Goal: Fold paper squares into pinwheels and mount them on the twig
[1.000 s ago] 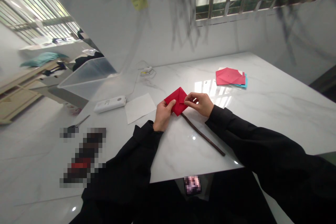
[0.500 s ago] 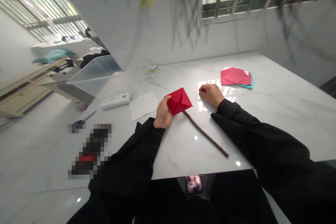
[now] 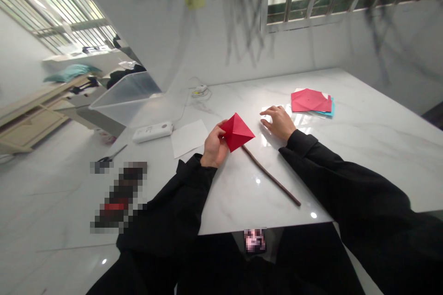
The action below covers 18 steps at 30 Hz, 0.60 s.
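Folded red paper [image 3: 238,132] with creased triangular faces is gripped at its left edge by my left hand [image 3: 215,145], thumb on top. Over the table to the right, my right hand [image 3: 278,122] has its fingers apart and holds nothing. A thin brown stick [image 3: 273,178] lies on the white marbled table [image 3: 235,203], its upper end hidden behind the red paper. Beyond my right hand rests a pile of paper, with a red sheet [image 3: 309,101] on top and a blue sheet [image 3: 327,113] showing beneath.
Left of my hands lie a white sheet [image 3: 189,138], a white power strip [image 3: 152,132] and scissors [image 3: 110,158]. Behind them stands a clear plastic bin [image 3: 128,97]. A thin cable with a plug [image 3: 200,89] is near the wall. A phone [image 3: 255,240] sits below the table's front edge.
My left hand has tilted the red paper, so a different face of it shows. The fingers of my right hand have opened from a loose curl.
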{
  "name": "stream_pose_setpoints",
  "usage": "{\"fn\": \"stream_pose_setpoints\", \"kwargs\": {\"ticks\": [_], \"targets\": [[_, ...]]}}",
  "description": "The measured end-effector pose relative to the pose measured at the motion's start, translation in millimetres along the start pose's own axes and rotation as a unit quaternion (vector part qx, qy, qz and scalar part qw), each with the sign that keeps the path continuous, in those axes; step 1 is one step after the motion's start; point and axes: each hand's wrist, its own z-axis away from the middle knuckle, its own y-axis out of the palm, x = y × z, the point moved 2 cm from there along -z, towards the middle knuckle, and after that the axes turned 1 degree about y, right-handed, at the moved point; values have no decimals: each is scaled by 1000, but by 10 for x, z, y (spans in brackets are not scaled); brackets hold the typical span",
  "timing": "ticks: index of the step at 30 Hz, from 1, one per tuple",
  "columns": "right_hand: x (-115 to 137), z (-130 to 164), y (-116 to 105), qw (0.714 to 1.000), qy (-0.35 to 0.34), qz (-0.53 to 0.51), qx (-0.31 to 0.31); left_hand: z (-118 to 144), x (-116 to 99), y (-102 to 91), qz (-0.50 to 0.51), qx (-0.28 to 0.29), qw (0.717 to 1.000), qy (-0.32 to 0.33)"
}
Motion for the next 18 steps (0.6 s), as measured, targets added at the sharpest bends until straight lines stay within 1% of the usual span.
{"fn": "stream_pose_setpoints", "kwargs": {"ticks": [2,3,4,6,8,10,13,15,18], "targets": [[133,43,-22,994,9,-113,-3,-12,-21,-12,3,-6,1000,11],[212,72,-24,983,18,-180,9,-15,-33,-17,4,-10,1000,13],[295,105,-19,968,30,-246,29,-17,-45,-21,6,-13,1000,12],[456,173,5,928,55,-359,79,-15,-64,-23,8,-14,1000,7],[577,230,36,893,73,-429,114,-7,-76,-18,8,-13,1000,4],[640,265,64,878,78,-454,127,1,-74,-8,3,-7,1000,-2],[640,274,93,877,74,-458,125,6,-61,0,-15,2,1000,-12],[608,258,94,878,71,-462,105,7,-57,1,-42,9,999,-3],[561,221,65,874,75,-476,56,19,-55,8,-83,34,996,25]]}}
